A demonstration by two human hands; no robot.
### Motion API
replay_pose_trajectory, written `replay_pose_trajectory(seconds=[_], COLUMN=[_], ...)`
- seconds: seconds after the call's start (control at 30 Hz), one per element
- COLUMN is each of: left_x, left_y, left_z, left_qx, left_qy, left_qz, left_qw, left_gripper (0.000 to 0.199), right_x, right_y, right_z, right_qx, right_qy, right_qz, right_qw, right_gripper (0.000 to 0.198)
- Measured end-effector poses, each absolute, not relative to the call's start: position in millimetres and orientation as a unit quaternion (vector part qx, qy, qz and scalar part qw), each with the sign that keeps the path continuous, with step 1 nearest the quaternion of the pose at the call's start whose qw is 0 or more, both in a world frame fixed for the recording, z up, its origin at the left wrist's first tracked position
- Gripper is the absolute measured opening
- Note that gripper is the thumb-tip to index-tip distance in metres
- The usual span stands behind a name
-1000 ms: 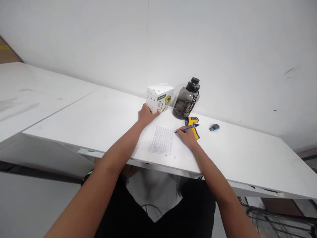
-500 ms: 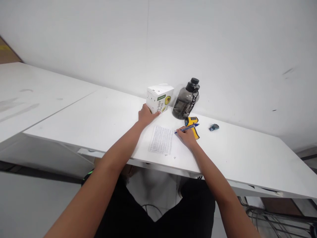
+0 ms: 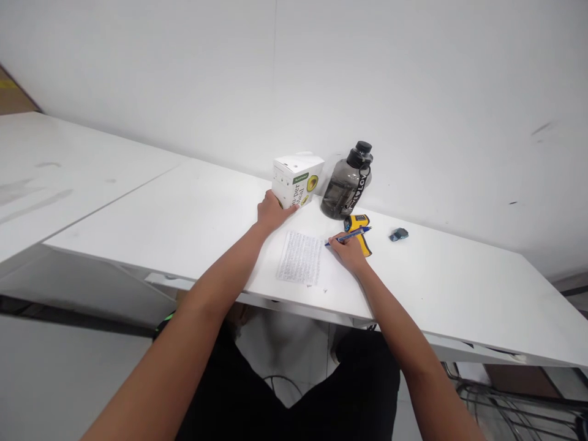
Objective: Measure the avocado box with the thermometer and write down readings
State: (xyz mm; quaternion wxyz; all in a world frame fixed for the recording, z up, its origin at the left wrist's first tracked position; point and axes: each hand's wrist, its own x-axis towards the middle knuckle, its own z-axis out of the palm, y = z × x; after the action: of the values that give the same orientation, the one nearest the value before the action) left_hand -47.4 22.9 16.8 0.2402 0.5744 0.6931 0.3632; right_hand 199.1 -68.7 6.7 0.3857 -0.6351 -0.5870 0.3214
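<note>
My left hand (image 3: 272,212) grips the lower part of a white box (image 3: 294,177) printed with avocado pictures, its thumb across the front and the other fingers round the left side. In my right hand (image 3: 348,247) is a blue pen (image 3: 356,233), pinched with its tip pointing left. That tip is near the right edge of a paper sheet (image 3: 301,258) covered in dense writing. Partly hidden behind my right hand lies a yellow and black gun-shaped device (image 3: 357,222). Two tiny scraps lie below the sheet.
A large grey see-through bottle (image 3: 342,188) with a black cap and strap stands by the wall, right of the box. Farther right on the white table (image 3: 459,282) lies a small dark bluish object (image 3: 399,234). A metal rack (image 3: 514,404) shows at the lower right.
The view has shifted very slightly. Both hands keep their holds on the box and the pen, with hardly any movement over the table.
</note>
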Motion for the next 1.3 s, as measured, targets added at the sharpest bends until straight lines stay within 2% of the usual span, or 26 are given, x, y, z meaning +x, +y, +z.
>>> replay_pose_trajectory(seconds=[1.3], left_x=[-50.1], left_y=[25.7], left_z=[12.9], left_qx=[0.580], left_qy=[0.681], left_qz=[0.373], left_qw=[0.246], left_gripper=[0.076], right_x=[204.3], right_y=[-66.4], right_z=[-6.1], right_qx=[-0.627], right_qy=[-0.591], right_qz=[0.284], right_qw=[0.420], right_gripper=[0.024])
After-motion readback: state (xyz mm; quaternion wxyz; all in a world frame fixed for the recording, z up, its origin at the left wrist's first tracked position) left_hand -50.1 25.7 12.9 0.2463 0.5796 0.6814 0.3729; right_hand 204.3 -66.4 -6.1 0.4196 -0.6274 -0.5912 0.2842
